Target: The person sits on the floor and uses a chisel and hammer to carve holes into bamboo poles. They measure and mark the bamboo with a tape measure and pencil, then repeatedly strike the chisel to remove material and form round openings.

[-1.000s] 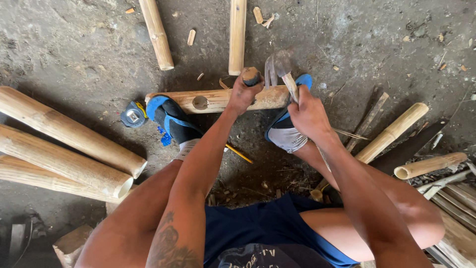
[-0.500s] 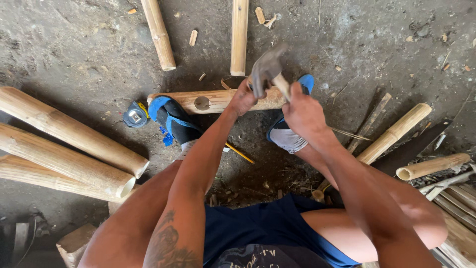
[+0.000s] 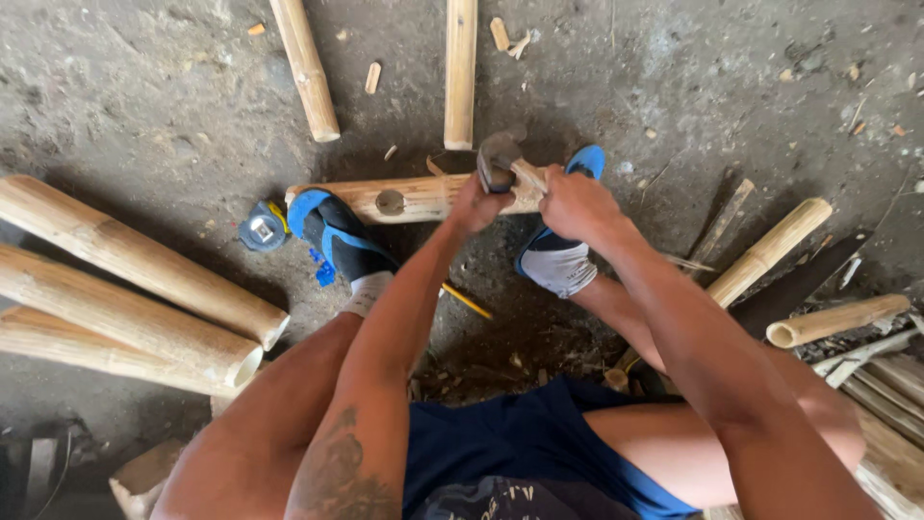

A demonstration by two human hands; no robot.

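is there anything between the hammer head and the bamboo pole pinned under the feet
Nothing visible does. The metal hammer head, held in the right hand, sits just above the pale bamboo pole; the left hand rests beside it.

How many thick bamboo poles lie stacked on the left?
3: upper pole, middle pole and lowest pole, lying side by side left of the legs. More may lie outside the picture.

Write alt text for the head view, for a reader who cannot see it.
A seated person's right hand grips a hammer over a bamboo pole with a hole, pinned under both feet; the left hand rests on it. More poles lie on the dirt floor.
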